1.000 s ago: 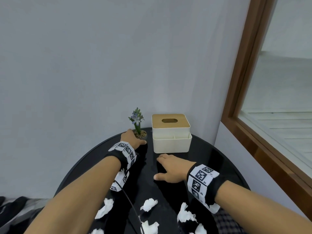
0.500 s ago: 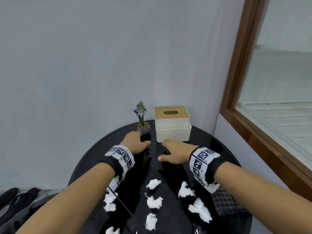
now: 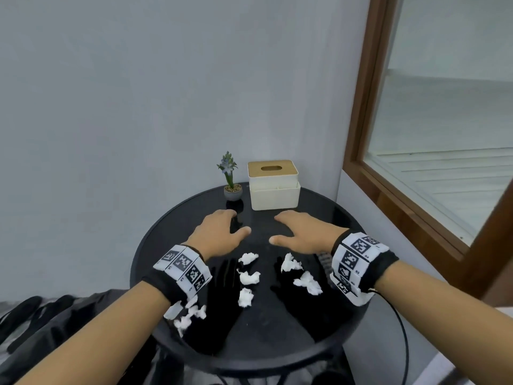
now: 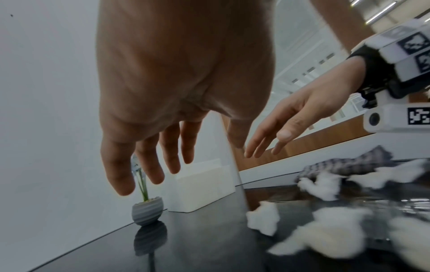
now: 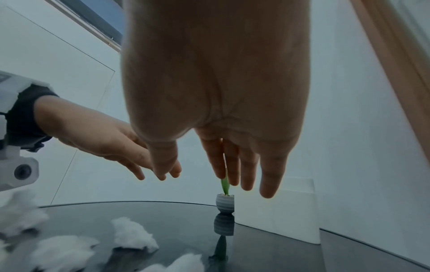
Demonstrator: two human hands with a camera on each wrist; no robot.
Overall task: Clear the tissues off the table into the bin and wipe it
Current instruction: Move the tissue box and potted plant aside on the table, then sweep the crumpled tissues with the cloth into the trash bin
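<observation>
L hand (image 3: 219, 234): fingers spread, empty, over glossy round black table (image 3: 277, 340)
R hand (image 3: 302, 234): same (palm down)
Tissues (image 3: 249, 277): crumpled white wads, just behind both hands

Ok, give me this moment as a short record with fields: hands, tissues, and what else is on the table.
left hand: open, held above the table, holds nothing
right hand: open, above the table, holds nothing
tissues: crumpled white pieces scattered on the table's near half
table: round, glossy black
tissue box: at the far edge
potted plant: left of the box
checked cloth: near the right edge
bin: not in view
</observation>
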